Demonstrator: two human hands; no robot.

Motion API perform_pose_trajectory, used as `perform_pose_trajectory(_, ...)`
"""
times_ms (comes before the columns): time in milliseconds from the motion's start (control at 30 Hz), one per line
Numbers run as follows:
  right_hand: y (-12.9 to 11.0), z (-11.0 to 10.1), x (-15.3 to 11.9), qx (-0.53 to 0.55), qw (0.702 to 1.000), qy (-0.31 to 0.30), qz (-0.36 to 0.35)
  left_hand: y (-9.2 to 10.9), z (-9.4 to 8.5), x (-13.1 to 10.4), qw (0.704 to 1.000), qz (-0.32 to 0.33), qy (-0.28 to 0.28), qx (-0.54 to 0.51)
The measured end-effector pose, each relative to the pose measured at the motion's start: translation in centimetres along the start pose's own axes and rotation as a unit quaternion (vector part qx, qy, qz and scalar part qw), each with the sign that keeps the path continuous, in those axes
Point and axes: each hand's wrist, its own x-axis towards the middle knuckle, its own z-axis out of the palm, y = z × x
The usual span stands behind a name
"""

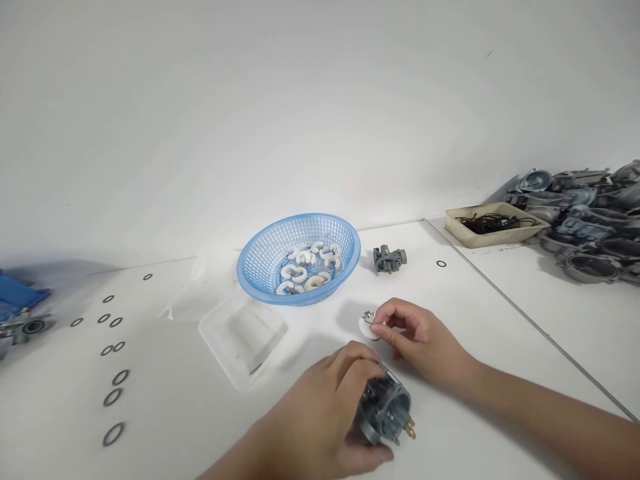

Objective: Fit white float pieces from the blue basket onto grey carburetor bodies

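Observation:
My left hand (330, 407) is wrapped round a grey metal carburetor body (387, 407), whose open side with brass jets faces right and toward me. Just above and to the right, my right hand (413, 337) pinches a white C-shaped float (369, 327) with a small metal piece on it. The float is apart from the metal body. Behind my hands, a blue mesh basket (250, 283) holds several more white floats (315, 283).
Left of my hands lies a clear plastic tray (213, 327). Several black rings (113, 397) are spread on the left. A small metal body (389, 259) stands behind. At the right are a cream tray (465, 237) of black parts and piled metal bodies (590, 227).

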Motion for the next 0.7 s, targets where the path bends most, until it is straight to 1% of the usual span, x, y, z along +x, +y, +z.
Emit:
perform_pose_trajectory(100,0.0,-0.3,-0.1,0.02,0.999,0.0,-0.026,-0.7,0.7,0.1,0.998,0.034,0.037,-0.029)
perform_pose_trajectory(167,-0.2,-0.5,-0.2,0.046,0.998,-0.004,-0.049,-1.1,0.3,0.2,0.995,0.07,0.042,-0.051)
perform_pose_trajectory(233,-0.6,-0.6,-0.5,0.073,0.995,-0.023,-0.068,-1.5,-0.9,0.2,0.992,0.087,0.025,-0.085)
perform_pose_trajectory(267,-0.9,-0.6,-0.7,0.086,0.993,-0.04,-0.074,-1.6,-1.5,0.3,0.992,0.075,0.003,-0.106)
perform_pose_trajectory(300,-1.1,-0.5,-0.9,0.097,0.99,-0.061,-0.077,-1.7,-2.2,0.4,0.99,0.048,-0.025,-0.129)
perform_pose_trajectory(367,-1.4,-0.5,-1.3,0.116,0.985,-0.106,-0.072,-2.0,-3.4,0.5,0.983,-0.023,-0.074,-0.167)
perform_pose_trajectory(433,-1.6,-0.5,-1.7,0.125,0.98,-0.14,-0.061,-2.2,-4.1,0.7,0.974,-0.076,-0.093,-0.194)
perform_pose_trajectory(567,-1.2,-0.6,-1.9,0.121,0.979,-0.163,-0.036,-2.9,-4.5,1.1,0.972,-0.106,-0.061,-0.2)
perform_pose_trajectory(700,-0.8,-0.1,-1.9,0.114,0.98,-0.165,-0.004,-3.2,-3.9,1.0,0.968,-0.134,-0.005,-0.21)
